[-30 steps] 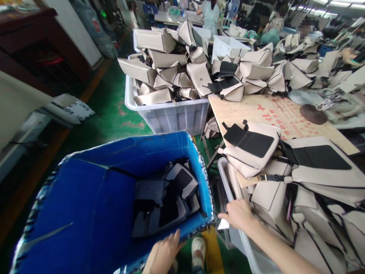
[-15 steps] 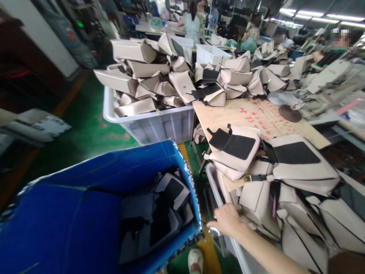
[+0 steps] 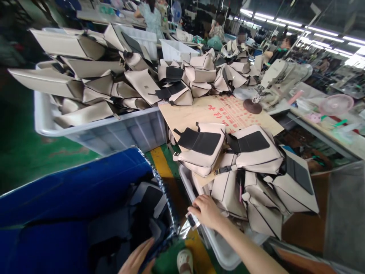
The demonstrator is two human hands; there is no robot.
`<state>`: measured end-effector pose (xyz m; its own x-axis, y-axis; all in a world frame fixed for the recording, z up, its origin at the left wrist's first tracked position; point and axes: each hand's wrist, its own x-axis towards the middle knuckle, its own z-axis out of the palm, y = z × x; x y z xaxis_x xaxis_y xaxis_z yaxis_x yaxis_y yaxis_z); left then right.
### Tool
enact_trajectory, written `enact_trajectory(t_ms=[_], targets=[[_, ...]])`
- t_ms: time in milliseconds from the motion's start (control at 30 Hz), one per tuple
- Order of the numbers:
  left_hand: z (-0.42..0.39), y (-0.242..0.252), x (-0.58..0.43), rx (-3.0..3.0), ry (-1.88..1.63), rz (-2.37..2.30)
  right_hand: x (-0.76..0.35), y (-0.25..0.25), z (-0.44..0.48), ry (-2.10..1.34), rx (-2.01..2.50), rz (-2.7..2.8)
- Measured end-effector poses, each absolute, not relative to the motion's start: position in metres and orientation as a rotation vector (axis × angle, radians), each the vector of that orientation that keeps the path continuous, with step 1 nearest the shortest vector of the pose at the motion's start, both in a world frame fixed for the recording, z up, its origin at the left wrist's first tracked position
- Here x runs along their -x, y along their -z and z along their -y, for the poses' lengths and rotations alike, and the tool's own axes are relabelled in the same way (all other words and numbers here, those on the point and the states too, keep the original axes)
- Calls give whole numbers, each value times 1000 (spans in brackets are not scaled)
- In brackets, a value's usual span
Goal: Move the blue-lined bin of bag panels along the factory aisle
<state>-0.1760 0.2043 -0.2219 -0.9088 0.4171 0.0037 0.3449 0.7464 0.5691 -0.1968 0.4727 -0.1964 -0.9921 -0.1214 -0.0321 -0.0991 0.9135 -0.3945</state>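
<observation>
My right hand (image 3: 207,211) grips the rim of a white plastic bin (image 3: 219,249) heaped with beige and black bag pieces (image 3: 256,198). Under its fingers sits a small shiny wrapped item (image 3: 190,221). My left hand (image 3: 137,259) rests flat on the near edge of a tall blue bin (image 3: 71,190), which holds several grey and black bag pieces (image 3: 148,201). Two beige bags with black flaps (image 3: 205,148) lie on a brown cardboard sheet (image 3: 211,112) just above the white bin.
A large white crate (image 3: 114,131) piled with beige bags stands behind the blue bin. More bags cover the bench beyond (image 3: 216,72). The green floor has a yellow stripe (image 3: 159,163). My sandalled foot (image 3: 184,262) shows below. Other people work at the far tables.
The view has swung right and closer to the white bin. My right hand stays on its rim. My left hand, out of view half a second ago, is back on the blue bin's edge.
</observation>
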Motion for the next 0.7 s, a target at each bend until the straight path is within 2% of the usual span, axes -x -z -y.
enact_trajectory(t_ms=[100,233,400,567,700], targets=[[-267,208,199,-756,-1007,-2515,183,188,-481,701,129,-3066],[-334,200,239,-712,-947,-2059,157,169,-522,626,-131,-3179],[-343,205,250,-602,-1084,-1797,139,164,-597,215,-869,-3139],[-349,206,250,-455,-1198,-1617,168,182,-621,47,-989,-2912],[-349,204,256,-395,-1253,-1541,172,172,-620,15,-1061,-2858]])
